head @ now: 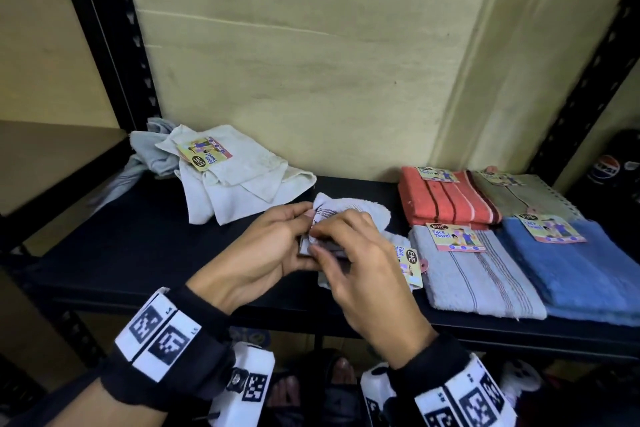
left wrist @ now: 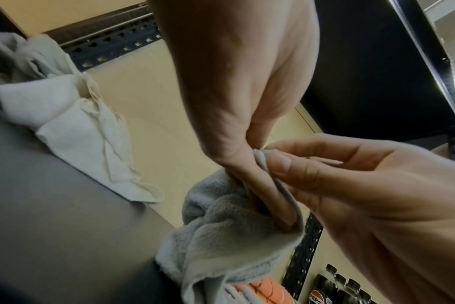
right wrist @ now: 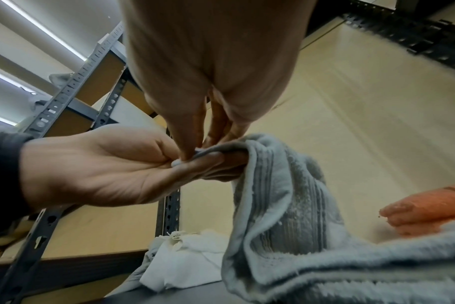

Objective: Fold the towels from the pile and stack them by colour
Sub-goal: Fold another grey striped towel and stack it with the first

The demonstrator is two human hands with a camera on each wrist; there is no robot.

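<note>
From the head camera, both hands meet over the front middle of the black shelf (head: 114, 246). The left hand (head: 263, 253) and right hand (head: 360, 263) pinch the same corner of a pale grey striped towel (head: 349, 210), fingers curled onto the cloth. Probably they are matching two corners so the fold comes out square. The rest of this towel trails onto the shelf beneath the hands, its paper label (head: 408, 265) hanging just beside the grey folded towel (head: 485, 274). That one lies near the front right, with a blue folded towel (head: 571, 263) at the right edge, and orange (head: 446, 199) and olive-grey (head: 526, 196) ones behind them: one place per colour, so the held towel likely belongs on the grey. The unfolded pile (head: 225, 173) waits at the back left.

In the left wrist view, the left hand's fingers (left wrist: 262, 185) clamp a thin edge of the grey towel (left wrist: 221, 236) while the right hand's thumb (left wrist: 281, 164) presses the same edge, keeping the layers aligned. The white pile (left wrist: 86, 133) lies well apart.

In the right wrist view, right fingertips (right wrist: 187, 144) nip the corner against the left hand (right wrist: 104, 166); the towel (right wrist: 286, 205) drapes down onto the shelf.
</note>
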